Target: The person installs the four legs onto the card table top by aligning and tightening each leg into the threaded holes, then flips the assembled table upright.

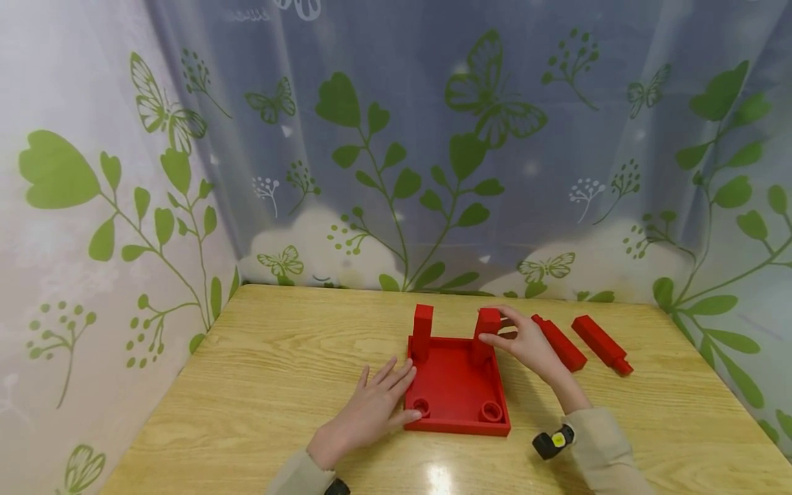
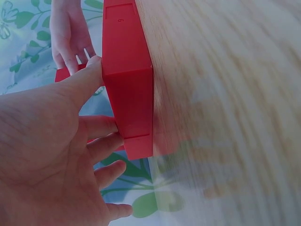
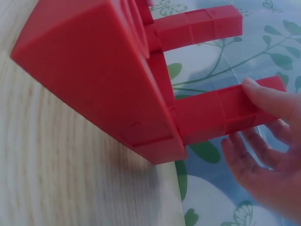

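Note:
A red square panel (image 1: 456, 385) with a raised rim lies on the wooden table. Its two near corners carry round sockets, the right socket (image 1: 491, 412) among them. One red square post (image 1: 423, 328) stands upright in the far left corner. At the far right corner, my right hand (image 1: 526, 347) pinches the upper part of a second upright post (image 3: 202, 117) between thumb and fingers. My left hand (image 1: 371, 405) lies along the panel's left side, its fingers spread and fairly straight, fingertips right at the rim. Its thumb (image 2: 87, 82) reaches the near left corner by the socket.
Two loose red posts, a nearer one (image 1: 559, 344) and an outer one (image 1: 600, 344) with a narrower stepped end, lie on the table to the right. A patterned curtain (image 1: 396, 172) rises behind the table's back edge (image 1: 346, 289) and along both sides.

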A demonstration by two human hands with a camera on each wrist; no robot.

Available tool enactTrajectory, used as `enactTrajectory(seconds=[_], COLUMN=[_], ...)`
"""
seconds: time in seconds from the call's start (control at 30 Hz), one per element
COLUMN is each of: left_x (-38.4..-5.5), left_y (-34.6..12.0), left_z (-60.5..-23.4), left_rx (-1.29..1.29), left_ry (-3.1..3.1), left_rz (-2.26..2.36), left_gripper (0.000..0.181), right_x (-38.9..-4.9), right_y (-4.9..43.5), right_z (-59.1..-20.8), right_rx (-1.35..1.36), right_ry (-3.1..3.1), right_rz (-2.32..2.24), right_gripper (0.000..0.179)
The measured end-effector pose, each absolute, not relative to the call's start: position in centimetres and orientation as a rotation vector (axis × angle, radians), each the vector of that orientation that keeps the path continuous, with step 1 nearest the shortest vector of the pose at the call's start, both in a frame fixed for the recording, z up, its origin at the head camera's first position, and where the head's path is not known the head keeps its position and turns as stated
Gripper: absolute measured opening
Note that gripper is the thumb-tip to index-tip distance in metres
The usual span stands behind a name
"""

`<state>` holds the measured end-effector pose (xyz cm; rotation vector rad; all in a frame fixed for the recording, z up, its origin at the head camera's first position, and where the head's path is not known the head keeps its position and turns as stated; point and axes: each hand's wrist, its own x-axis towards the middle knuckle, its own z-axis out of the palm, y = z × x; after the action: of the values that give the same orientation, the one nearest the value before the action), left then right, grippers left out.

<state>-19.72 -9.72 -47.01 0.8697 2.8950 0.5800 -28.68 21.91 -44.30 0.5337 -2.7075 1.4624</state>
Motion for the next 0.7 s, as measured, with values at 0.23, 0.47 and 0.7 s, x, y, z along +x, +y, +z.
enactTrajectory(seconds=[0.23, 0.47, 0.7], left_x=[-19.6, -19.6, -19.6], left_y=[-9.7, -9.6, -9.7], left_z=[-46.9, -46.7, -46.8], left_rx=[0.877, 0.887, 0.872], left_ry=[2.893, 2.89, 2.885], left_rz=[0.583, 0.598, 0.59], left_gripper=[0.075, 0.074, 0.075], right_x=[-28.8, -29.2, -29.1], right_y=[22.4, 23.2, 23.5], right_z=[-43.9, -44.0, -43.8], right_rx=[0.659, 0.854, 0.893], right_ry=[-2.692, -2.646, -2.671], right_rz=[1.49, 1.628, 1.657], right_gripper=[0.055, 0.054, 0.06])
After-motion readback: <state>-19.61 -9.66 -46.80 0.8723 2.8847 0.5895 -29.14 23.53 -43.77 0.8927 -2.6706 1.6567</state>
